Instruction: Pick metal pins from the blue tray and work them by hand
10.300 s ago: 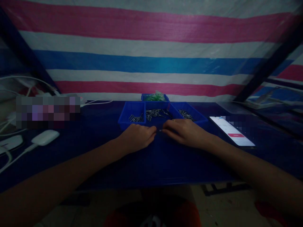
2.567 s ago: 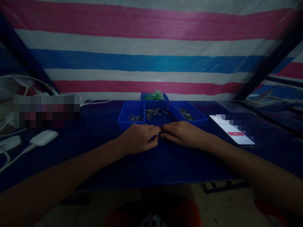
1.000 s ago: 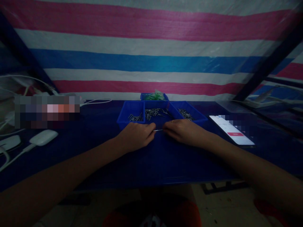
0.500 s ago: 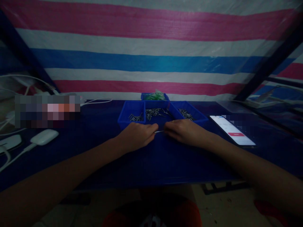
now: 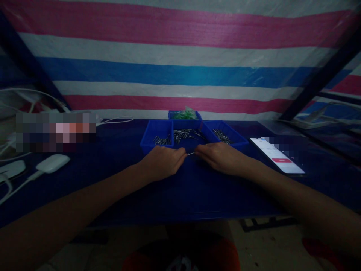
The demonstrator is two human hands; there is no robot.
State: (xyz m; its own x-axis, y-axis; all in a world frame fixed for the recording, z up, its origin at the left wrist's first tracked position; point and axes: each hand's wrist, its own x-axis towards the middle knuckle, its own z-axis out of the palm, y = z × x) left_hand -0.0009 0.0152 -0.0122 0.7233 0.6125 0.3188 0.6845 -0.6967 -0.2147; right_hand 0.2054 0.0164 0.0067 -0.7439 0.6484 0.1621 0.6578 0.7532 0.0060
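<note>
A thin, shiny metal pin [image 5: 191, 153] spans the small gap between my two hands, above the blue tabletop. My left hand [image 5: 166, 161] is closed, its thumb and fingertips pinching the pin's left end. At the other end my right hand [image 5: 216, 156] has its bent fingers closed on the same pin. What kind of part it is cannot be made out in the dim light. Just beyond the hands, small metal pieces lie in a left blue bin [image 5: 157, 130], a middle bin [image 5: 187, 123] and a right bin [image 5: 232, 136].
A small blue bin with green plastic bags [image 5: 184, 114] stands behind the others. A lit phone [image 5: 278, 156] lies to the right. On the left are a white charger [image 5: 53, 163] and cables [image 5: 21, 190]. A striped sheet [image 5: 180, 75] hangs behind the table [image 5: 186, 199].
The pin's visible part has tilted slightly, its right end now higher. My left fingertips have shifted a little; the bins and phone stay put.
</note>
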